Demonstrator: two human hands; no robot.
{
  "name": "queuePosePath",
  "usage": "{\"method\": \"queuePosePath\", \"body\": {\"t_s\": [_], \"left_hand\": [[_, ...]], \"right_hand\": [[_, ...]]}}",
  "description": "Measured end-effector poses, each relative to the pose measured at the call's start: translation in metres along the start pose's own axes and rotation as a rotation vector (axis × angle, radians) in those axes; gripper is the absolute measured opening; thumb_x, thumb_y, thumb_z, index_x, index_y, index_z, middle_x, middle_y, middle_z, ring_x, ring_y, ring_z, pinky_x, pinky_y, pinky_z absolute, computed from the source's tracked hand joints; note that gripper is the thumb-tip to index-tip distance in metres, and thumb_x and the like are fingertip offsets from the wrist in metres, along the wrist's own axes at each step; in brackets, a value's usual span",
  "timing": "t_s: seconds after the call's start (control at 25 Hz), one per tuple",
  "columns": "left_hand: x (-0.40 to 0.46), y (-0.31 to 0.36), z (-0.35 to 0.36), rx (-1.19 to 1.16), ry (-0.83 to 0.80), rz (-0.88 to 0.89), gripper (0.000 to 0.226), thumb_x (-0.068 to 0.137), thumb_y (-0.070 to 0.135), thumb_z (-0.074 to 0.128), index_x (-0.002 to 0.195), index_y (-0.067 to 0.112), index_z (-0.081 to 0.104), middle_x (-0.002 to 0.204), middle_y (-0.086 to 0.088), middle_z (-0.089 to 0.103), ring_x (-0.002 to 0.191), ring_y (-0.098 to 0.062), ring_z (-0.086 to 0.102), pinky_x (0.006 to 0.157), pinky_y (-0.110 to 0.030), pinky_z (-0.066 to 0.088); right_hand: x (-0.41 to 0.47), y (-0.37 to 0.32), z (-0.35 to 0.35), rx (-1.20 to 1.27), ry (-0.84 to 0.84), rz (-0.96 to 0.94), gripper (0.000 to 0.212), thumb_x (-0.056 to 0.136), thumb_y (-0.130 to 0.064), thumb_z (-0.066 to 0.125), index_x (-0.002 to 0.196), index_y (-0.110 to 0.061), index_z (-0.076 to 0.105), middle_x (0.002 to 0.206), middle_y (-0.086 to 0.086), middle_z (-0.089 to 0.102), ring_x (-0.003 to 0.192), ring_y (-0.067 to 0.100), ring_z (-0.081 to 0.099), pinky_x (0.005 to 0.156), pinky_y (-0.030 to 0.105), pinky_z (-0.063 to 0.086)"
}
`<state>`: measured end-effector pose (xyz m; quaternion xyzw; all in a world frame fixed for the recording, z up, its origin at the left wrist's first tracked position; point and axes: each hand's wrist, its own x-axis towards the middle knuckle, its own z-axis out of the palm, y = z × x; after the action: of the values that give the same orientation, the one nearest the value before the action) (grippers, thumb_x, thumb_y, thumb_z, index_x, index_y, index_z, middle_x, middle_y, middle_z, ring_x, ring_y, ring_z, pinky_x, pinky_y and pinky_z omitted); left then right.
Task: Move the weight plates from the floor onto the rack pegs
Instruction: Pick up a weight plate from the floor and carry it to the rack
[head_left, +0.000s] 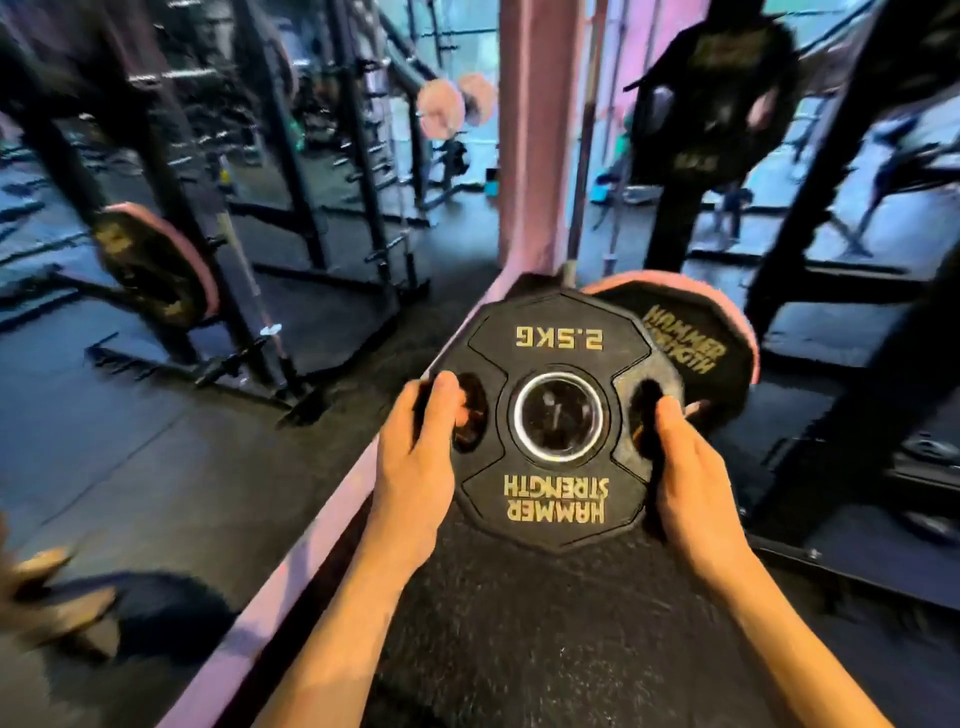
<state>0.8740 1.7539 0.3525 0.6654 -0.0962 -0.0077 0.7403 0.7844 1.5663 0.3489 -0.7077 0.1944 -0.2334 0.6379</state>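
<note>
Holding the small plate (558, 415) up in the air by its side holes, the left hand (415, 467) and right hand (691, 467) fingers curl tight, yet it could slip and drop.

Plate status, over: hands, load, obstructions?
Left hand and right hand each grip a handle slot of the 2.5 kg plate. Plate carried, not yet pegged. Pink-rimmed plate directly behind it.

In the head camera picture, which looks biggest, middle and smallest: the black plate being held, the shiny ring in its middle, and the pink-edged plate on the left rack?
1. Black 2.5 kg weight plate, gripped by both hands, though nearness to the camera inflates it.
2. Pink-edged black plate on the left rack.
3. Shiny metal centre ring.
</note>
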Motion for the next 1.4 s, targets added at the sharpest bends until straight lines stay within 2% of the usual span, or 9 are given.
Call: {"method": "queuePosePath", "body": {"t_s": [0.08, 0.2, 0.32, 0.44, 0.56, 0.76, 0.96, 1.08, 1.4], "left_hand": [[0.034, 0.017, 0.016, -0.046, -0.121, 0.016, 0.039, 0.085, 0.059, 0.056, 0.112, 0.034, 0.069, 0.113, 0.007, 0.072, 0.112, -0.014, 0.065, 0.103, -0.050, 0.047], [0.076, 0.049, 0.047, -0.117, -0.253, 0.086, 0.027, 0.092, 0.052, 0.055, 0.102, 0.033, 0.071, 0.106, 0.002, 0.074, 0.106, -0.021, 0.067, 0.098, -0.054, 0.050], [0.121, 0.084, 0.085, -0.215, -0.341, 0.154, 0.031, 0.090, 0.052, 0.056, 0.105, 0.029, 0.071, 0.105, 0.001, 0.075, 0.104, -0.021, 0.069, 0.096, -0.055, 0.051], [0.166, 0.118, 0.126, -0.268, -0.386, 0.264, 0.033, 0.087, 0.058, 0.060, 0.100, 0.030, 0.072, 0.103, -0.004, 0.075, 0.103, -0.028, 0.069, 0.093, -0.054, 0.053], [0.213, 0.159, 0.172, -0.303, -0.362, 0.395, 0.030, 0.085, 0.060, 0.059, 0.092, 0.035, 0.074, 0.097, 0.000, 0.076, 0.097, -0.025, 0.071, 0.082, -0.042, 0.056], [0.273, 0.231, 0.247, -0.363, -0.326, 0.545, 0.029, 0.090, 0.054, 0.058, 0.084, 0.029, 0.073, 0.093, -0.001, 0.075, 0.095, -0.025, 0.070, 0.086, -0.045, 0.057], [0.324, 0.296, 0.306, -0.410, -0.298, 0.641, 0.028, 0.098, 0.042, 0.053, 0.083, 0.022, 0.066, 0.068, 0.012, 0.071, 0.064, -0.001, 0.066, 0.055, -0.016, 0.051], [0.357, 0.326, 0.332, -0.427, -0.320, 0.681, 0.028, 0.097, 0.045, 0.054, 0.085, 0.023, 0.067, 0.076, 0.011, 0.072, 0.072, -0.005, 0.068, 0.063, -0.021, 0.054], [0.440, 0.362, 0.384, -0.437, -0.368, 0.679, 0.026, 0.097, 0.047, 0.052, 0.088, 0.025, 0.065, 0.079, 0.008, 0.067, 0.073, -0.010, 0.065, 0.066, -0.026, 0.053]], "right_hand": [[0.018, -0.017, -0.004, 0.001, 0.126, -0.035, 0.057, 0.087, -0.059, 0.039, 0.089, -0.012, 0.070, 0.083, -0.004, 0.075, 0.079, 0.001, 0.063, 0.068, 0.016, 0.050], [0.047, -0.049, -0.011, 0.035, 0.240, -0.143, 0.052, 0.092, -0.060, 0.041, 0.101, -0.020, 0.074, 0.102, -0.002, 0.075, 0.099, 0.008, 0.068, 0.084, 0.030, 0.052], [0.087, -0.087, -0.024, 0.055, 0.316, -0.256, 0.050, 0.091, -0.062, 0.043, 0.085, -0.025, 0.076, 0.088, 0.005, 0.076, 0.081, 0.007, 0.067, 0.075, 0.030, 0.052], [0.134, -0.123, -0.042, 0.070, 0.351, -0.350, 0.085, 0.070, -0.084, 0.050, 0.090, -0.002, 0.064, 0.088, 0.020, 0.070, 0.077, 0.013, 0.060, 0.075, 0.039, 0.048], [0.188, -0.166, -0.065, 0.086, 0.358, -0.447, 0.071, 0.070, -0.082, 0.052, 0.079, -0.012, 0.066, 0.073, -0.004, 0.070, 0.068, 0.007, 0.063, 0.066, 0.031, 0.050], [0.275, -0.247, -0.107, 0.025, 0.340, -0.633, 0.078, 0.078, -0.074, 0.044, 0.092, 0.000, 0.060, 0.096, 0.029, 0.067, 0.078, 0.037, 0.066, 0.080, 0.057, 0.053], [0.342, -0.313, -0.136, -0.014, 0.349, -0.763, 0.087, 0.091, -0.066, 0.040, 0.101, 0.020, 0.049, 0.094, 0.042, 0.057, 0.061, 0.033, 0.057, 0.059, 0.042, 0.052], [0.377, -0.348, -0.148, -0.040, 0.392, -0.780, 0.077, 0.098, -0.057, 0.036, 0.089, 0.017, 0.053, 0.068, 0.026, 0.052, 0.046, 0.018, 0.046, 0.042, 0.020, 0.036], [0.463, -0.394, -0.156, -0.118, 0.445, -0.786, 0.065, 0.096, -0.061, 0.034, 0.085, -0.003, 0.061, 0.061, 0.014, 0.055, 0.044, 0.017, 0.049, 0.044, 0.027, 0.037]]}}
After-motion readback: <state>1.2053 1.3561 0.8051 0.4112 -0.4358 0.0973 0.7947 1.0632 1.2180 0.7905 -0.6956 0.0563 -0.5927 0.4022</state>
